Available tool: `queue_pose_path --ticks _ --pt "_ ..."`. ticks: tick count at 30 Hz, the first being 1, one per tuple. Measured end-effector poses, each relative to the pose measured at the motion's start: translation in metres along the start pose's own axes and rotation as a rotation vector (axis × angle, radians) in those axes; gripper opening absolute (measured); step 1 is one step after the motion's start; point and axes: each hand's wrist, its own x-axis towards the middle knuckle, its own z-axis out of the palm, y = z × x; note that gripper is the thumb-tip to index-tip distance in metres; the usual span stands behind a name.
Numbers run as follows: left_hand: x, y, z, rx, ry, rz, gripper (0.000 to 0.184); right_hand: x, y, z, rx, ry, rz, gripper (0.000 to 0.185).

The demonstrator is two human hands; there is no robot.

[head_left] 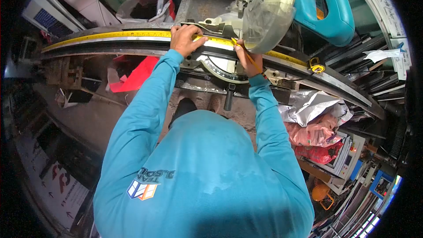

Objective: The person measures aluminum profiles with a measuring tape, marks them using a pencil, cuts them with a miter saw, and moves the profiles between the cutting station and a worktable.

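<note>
A yellow tape measure (132,35) is drawn out along a long metal profile (101,40), its case (316,65) lying to the right. My left hand (187,39) is closed over the tape and the profile, with thumb and fingers pressing on the blade. In my right hand (248,58) is a yellow pencil (250,58), its tip touching or just above the tape's edge. Right beside that hand, the mitre saw (271,22) has its clear guard over the blade and its teal handle (339,17) raised. The saw's round base (222,71) shows below the profile.
A bin with a bag liner (147,6) stands behind the bench at left. Below the bench hangs red sheeting (136,72). Silver wrapping (310,105) and pink plastic bags (315,132) lie at right. Several metal profiles (383,79) are stacked at the far right.
</note>
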Motion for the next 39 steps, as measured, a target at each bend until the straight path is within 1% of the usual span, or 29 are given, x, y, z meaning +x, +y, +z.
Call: queue_pose_path --ticks 2,5,7,11,13,14,16,19,22,26,28,32,34,39 --pt "-0.001 0.0 0.0 -0.001 -0.001 -0.001 0.029 0.001 -0.001 0.001 -0.016 -0.005 0.026 0.012" --pt "-0.001 0.003 -0.002 0.004 0.007 0.008 0.03 0.004 0.003 0.001 0.025 -0.065 -0.012 0.011" --pt "0.0 0.006 -0.006 0.021 -0.034 -0.026 0.028 0.005 0.003 0.002 -0.08 -0.127 -0.009 0.012" --pt "-0.001 0.005 -0.003 0.014 0.005 0.0 0.03 0.002 0.007 0.003 -0.063 -0.114 0.028 0.01" --pt "-0.001 0.005 -0.002 0.004 0.018 0.002 0.03 0.002 0.021 0.005 -0.158 -0.041 -0.059 0.009" --pt "-0.001 0.005 -0.002 0.003 0.014 0.001 0.03 0.001 0.019 0.006 -0.158 -0.04 -0.056 0.009" --pt "-0.001 0.004 -0.002 0.005 0.038 0.017 0.029 0.002 0.012 0.006 -0.269 -0.018 -0.109 0.008" --pt "-0.001 0.004 -0.001 0.006 0.04 0.016 0.029 0.003 0.002 0.006 -0.305 -0.05 -0.08 0.008" --pt "-0.001 0.006 -0.004 0.003 -0.017 -0.03 0.027 0.002 0.007 0.006 -0.295 -0.047 -0.07 0.008" --pt "-0.001 0.005 -0.002 0.004 -0.022 -0.035 0.028 0.001 0.009 0.007 -0.232 -0.042 -0.065 0.007" --pt "-0.001 0.002 0.001 0.029 0.042 0.024 0.029 0.002 0.001 0.007 -0.293 -0.064 -0.067 0.007" --pt "-0.002 0.003 0.0 0.04 0.04 0.025 0.03 0.002 0.007 0.006 -0.277 -0.073 -0.075 0.008" --pt "-0.002 0.003 -0.001 0.018 0.025 0.019 0.03 0.002 0.007 0.006 -0.352 -0.072 -0.05 0.008" --pt "-0.001 0.004 -0.003 0.018 -0.015 -0.017 0.03 0.003 0.001 0.008 -0.323 -0.051 -0.061 0.007"
